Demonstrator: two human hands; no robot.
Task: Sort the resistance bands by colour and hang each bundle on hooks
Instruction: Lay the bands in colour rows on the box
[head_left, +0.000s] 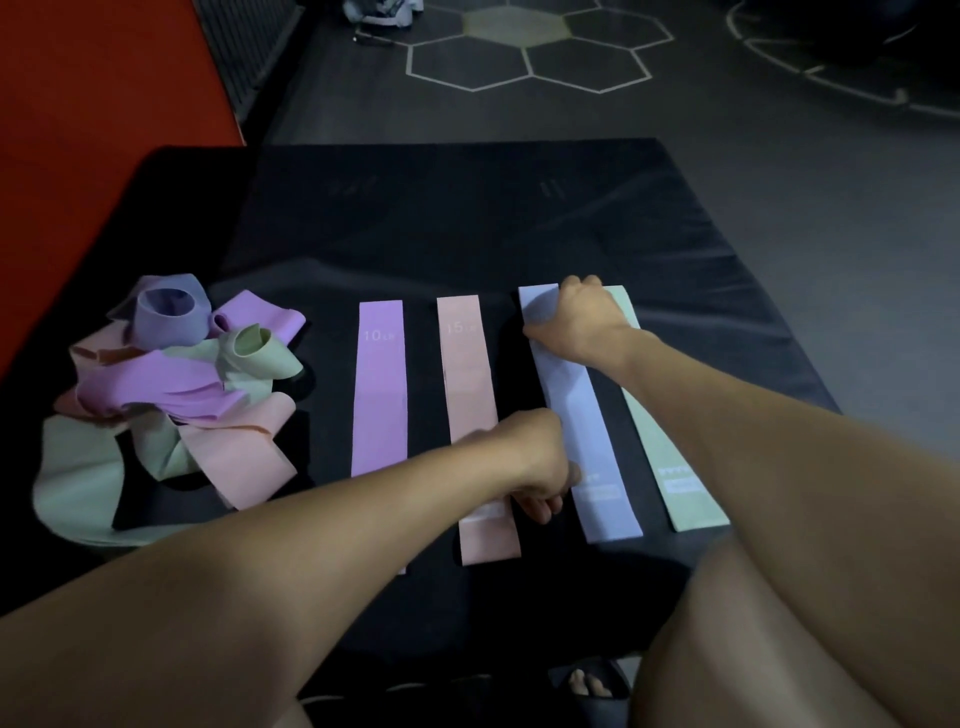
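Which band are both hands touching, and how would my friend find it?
Look at the black mat, where four bands lie flat side by side to the right of a tangled pile. Count from the pile: purple, pink, then the pale blue band. It is the only blue one laid flat, with the right hand on its far end.

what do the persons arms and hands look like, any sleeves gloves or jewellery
Both forearms are bare up to the frame edge: no sleeves in view. The left hand and right hand have no gloves, and no watch or wristband shows on either wrist. Rings cannot be ruled out, as the fingers are mostly hidden.
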